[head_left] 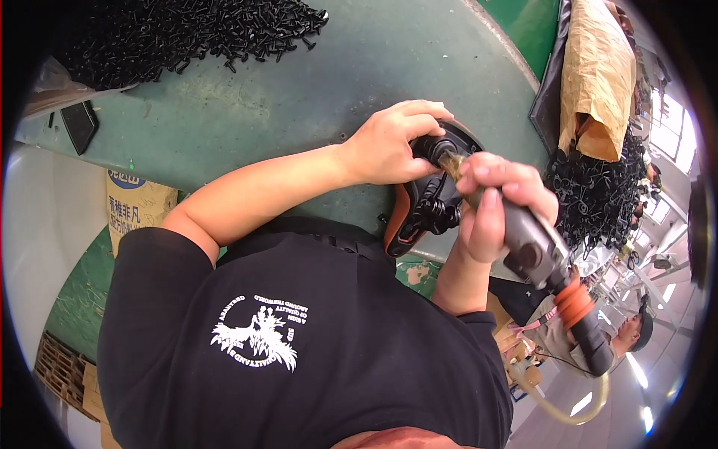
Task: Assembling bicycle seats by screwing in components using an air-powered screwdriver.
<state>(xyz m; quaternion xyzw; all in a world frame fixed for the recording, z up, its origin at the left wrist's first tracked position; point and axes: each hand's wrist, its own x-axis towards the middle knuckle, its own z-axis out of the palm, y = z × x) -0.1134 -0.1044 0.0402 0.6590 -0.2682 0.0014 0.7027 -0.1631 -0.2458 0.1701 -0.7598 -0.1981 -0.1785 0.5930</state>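
Observation:
My right hand [505, 198] is closed round a dark pneumatic screwdriver [532, 241] with an orange band and a clear yellowish hose [594, 415]. The tool's front end slants down to a round black piece [434, 147] on the underside of what looks like a bicycle saddle [400, 217], black with a brown edge. My left hand [396, 142] is closed on this saddle, its thumb and fingers at the round black piece. A black clamp-like part [436, 212] sits on the saddle, nearer to me. The tool's tip is partly hidden.
The saddle lies on a green worktable [299, 97]. A heap of black screws [194, 37] is at the far left, with a dark flat object [79, 126] below it. On the right are a brown paper bag [594, 67], a pile of black looped parts [594, 194] and another person [557, 329].

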